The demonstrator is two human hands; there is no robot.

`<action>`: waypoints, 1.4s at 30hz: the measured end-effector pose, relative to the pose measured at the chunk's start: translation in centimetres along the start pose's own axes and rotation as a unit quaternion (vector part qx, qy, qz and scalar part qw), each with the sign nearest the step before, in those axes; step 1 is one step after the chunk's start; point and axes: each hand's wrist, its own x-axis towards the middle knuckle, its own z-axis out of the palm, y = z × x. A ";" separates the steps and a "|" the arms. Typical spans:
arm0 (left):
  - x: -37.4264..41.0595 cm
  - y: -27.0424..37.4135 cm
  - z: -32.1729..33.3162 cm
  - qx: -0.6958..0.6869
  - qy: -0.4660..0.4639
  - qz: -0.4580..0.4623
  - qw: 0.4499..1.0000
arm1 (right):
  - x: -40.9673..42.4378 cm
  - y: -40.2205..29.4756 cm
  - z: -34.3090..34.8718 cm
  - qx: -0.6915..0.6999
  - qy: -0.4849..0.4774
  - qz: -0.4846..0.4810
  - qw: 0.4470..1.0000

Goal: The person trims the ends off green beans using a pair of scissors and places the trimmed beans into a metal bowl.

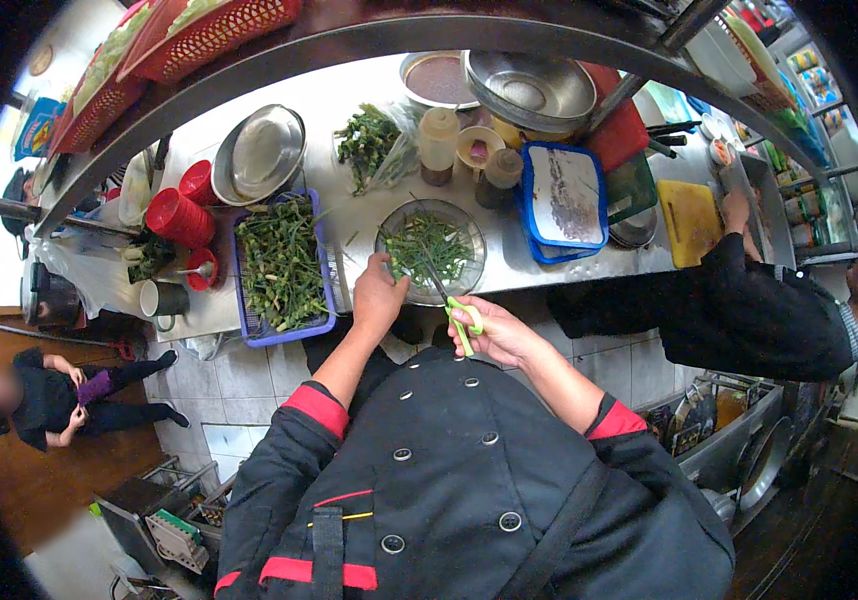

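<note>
My right hand (495, 330) grips the green handles of a pair of scissors (463, 319), whose blades reach up over a round metal bowl (482, 259). Cut green stems and leaves (436, 244) lie inside that bowl. At its left rim, my left hand (381, 294) has its thumb and fingers closed on a small bunch of greens (394, 259); how much it holds is partly hidden. Left of it, a purple plastic basket (330, 300) is heaped with leafy green vegetables (282, 262). More greens (365, 142) lie beyond the bowl, beside a clear plastic bag (399, 154).
Squeeze bottles (439, 142), blue-rimmed containers (565, 199) and metal pans (530, 86) crowd the back right. Red cups (179, 217) and a mug (164, 298) stand left. A metal shelf edge (399, 28) arches overhead. One co-worker (736, 307) works at right; another person (61, 397) is at far left.
</note>
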 end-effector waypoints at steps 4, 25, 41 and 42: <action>0.1 1.2 -0.4 -0.001 -0.029 0.008 1.000 | 1.1 -0.6 0.4 0.029 -0.009 0.001 1.000; 24.8 2.6 -5.5 0.210 0.001 0.201 0.957 | -1.7 2.1 -0.4 0.050 0.070 -0.027 0.996; 13.8 -8.3 -25.0 0.164 0.213 0.029 0.963 | -1.7 -0.4 -1.0 -0.045 0.092 -0.059 0.993; 12.7 -12.0 -27.2 0.209 0.239 0.023 0.948 | -1.5 -0.6 -1.0 -0.051 0.083 -0.056 0.994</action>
